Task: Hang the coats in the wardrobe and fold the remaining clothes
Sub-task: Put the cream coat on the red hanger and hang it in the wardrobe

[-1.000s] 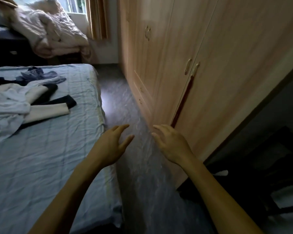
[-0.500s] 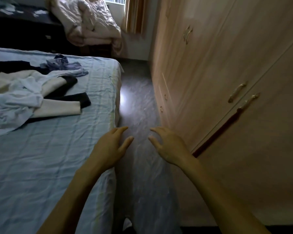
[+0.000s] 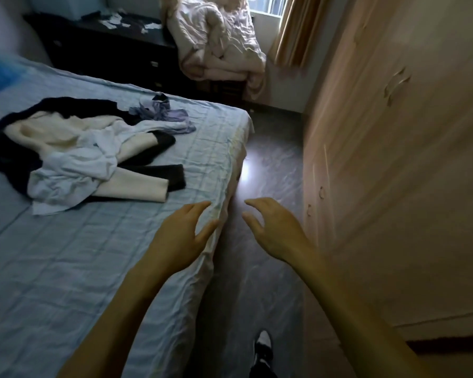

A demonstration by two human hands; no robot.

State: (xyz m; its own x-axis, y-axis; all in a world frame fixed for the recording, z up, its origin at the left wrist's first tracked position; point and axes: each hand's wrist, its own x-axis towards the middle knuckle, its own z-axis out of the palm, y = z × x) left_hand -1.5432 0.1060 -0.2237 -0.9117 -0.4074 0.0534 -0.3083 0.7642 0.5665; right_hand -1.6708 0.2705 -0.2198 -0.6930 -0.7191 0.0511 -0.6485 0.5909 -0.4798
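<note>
A heap of clothes lies on the bed (image 3: 66, 268) at the left: a cream and black coat (image 3: 137, 184), a crumpled white shirt (image 3: 74, 170) on top of it, and a small lilac garment (image 3: 161, 111) further back. My left hand (image 3: 185, 236) hovers over the bed's right edge, fingers apart, holding nothing. My right hand (image 3: 276, 230) hangs over the floor beside it, fingers spread and empty. The light wooden wardrobe (image 3: 393, 173) fills the right side, its doors shut.
A narrow strip of dark floor (image 3: 268, 165) runs between bed and wardrobe. A dark dresser (image 3: 107, 47) and a chair piled with a pink quilt (image 3: 219, 47) stand at the far end by a curtained window. My shoe (image 3: 262, 347) shows below.
My view has swung left from the wardrobe toward the bed, so the clothes heap is now more central. Both hands stay open and empty in front of me.
</note>
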